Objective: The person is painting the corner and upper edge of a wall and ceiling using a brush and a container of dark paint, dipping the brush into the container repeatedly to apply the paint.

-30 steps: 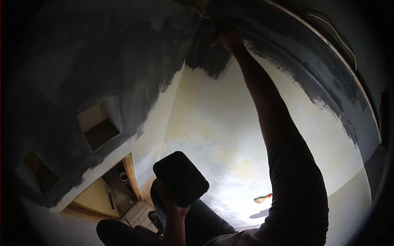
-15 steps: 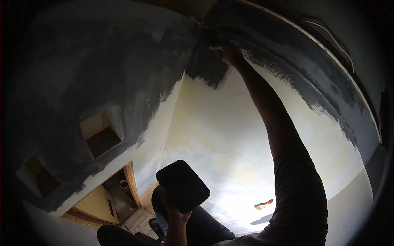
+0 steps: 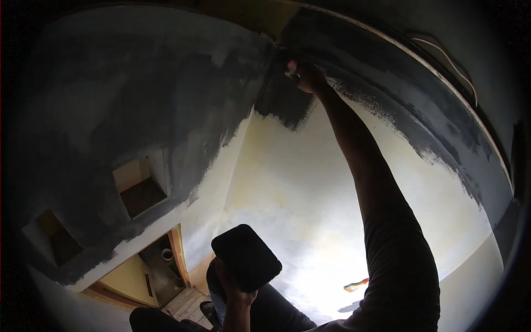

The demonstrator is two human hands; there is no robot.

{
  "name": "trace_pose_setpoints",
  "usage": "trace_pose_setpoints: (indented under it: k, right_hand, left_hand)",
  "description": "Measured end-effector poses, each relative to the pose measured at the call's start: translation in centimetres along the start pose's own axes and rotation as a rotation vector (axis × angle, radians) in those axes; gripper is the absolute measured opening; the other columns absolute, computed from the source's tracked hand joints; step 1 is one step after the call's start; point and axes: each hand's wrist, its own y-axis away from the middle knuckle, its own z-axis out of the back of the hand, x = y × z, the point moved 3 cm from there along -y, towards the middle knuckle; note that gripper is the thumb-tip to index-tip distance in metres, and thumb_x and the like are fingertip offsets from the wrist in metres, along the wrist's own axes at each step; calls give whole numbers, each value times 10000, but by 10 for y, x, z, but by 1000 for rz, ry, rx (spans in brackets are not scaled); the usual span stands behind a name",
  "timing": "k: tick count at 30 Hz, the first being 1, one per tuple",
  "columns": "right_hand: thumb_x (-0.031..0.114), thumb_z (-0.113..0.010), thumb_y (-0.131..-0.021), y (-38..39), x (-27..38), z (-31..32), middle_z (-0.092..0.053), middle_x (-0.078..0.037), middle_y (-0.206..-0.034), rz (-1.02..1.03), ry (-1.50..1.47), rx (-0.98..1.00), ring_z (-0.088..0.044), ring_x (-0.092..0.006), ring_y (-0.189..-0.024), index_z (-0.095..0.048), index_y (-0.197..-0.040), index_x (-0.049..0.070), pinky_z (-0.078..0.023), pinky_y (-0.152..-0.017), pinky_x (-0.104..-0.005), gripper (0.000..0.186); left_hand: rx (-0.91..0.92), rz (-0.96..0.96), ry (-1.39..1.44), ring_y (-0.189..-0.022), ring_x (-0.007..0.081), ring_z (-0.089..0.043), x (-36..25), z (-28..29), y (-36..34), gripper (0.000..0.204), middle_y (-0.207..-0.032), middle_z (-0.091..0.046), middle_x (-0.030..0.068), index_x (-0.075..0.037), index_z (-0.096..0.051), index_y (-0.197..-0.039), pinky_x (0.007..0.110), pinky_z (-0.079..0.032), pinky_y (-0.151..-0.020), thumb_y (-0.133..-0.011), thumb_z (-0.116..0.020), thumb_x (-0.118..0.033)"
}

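Note:
My left hand (image 3: 240, 294) grips a black, rounded rectangular tray (image 3: 246, 258) from below, over my legs; its contents are too dark to make out. High up, my right arm stretches to the dark-painted corner of the wall. There my right hand (image 3: 307, 77) is closed on a small tool with a pale, pinkish end (image 3: 291, 67). Its working end is lost against the dark paint (image 3: 279, 99). Below the ragged paint edge the wall (image 3: 298, 166) is pale cream and white.
On the left wall are two recessed niches, one larger (image 3: 141, 191) and one smaller (image 3: 58, 238). Below them a wood-framed doorway (image 3: 178, 254) shows a white bucket (image 3: 167, 254) beyond. A yellow-and-red tool (image 3: 355, 285) lies near my right sleeve. A pale cable (image 3: 451, 60) hangs upper right.
My right hand has shifted slightly down and turned, and more of the pale end shows. The tray has dropped a little. The whole view has tipped slightly.

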Motion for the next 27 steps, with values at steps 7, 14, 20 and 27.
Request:
trace_pose_setpoints:
  k: [7,14,20,27]
  right_hand:
    - [153,-659,-889,34,-28,-5,-695,-173,-1105,173,283,-296,-670,-351,-1086,-657,-1254,153,-558,-893,-461,365]
    - [140,-647,-904,84,25,39,-719,-146,-1071,29,-31,-155,-681,-334,-1064,-663,-1184,150,-568,-891,-444,280]
    - [37,-667,-840,136,-6,-8,-716,-114,-1012,198,34,-55,-696,-321,-934,-685,-1230,177,-584,-828,-424,414]
    - [-46,-620,-790,120,-37,-4,-658,-124,-1255,-30,281,-139,-658,-331,-1101,-720,-1120,139,-561,-892,-458,391]
  left_hand:
    - [-35,7,11,-1129,386,-692,8,4,-1,628,-1356,-650,117,-158,-534,-1436,615,-582,-928,-1002,-505,-611]
    - [2,-14,-12,-1109,349,-704,-8,6,5,611,-1309,-673,85,-168,-550,-1409,581,-597,-924,-999,-510,-620]
    - [-72,20,20,-1086,328,-714,-1,-3,5,577,-1310,-673,82,-175,-555,-1399,573,-608,-902,-1019,-480,-603]
    - [-11,-6,-27,-1081,313,-717,2,-3,9,535,-1291,-685,73,-169,-578,-1379,548,-626,-867,-1032,-477,-562]
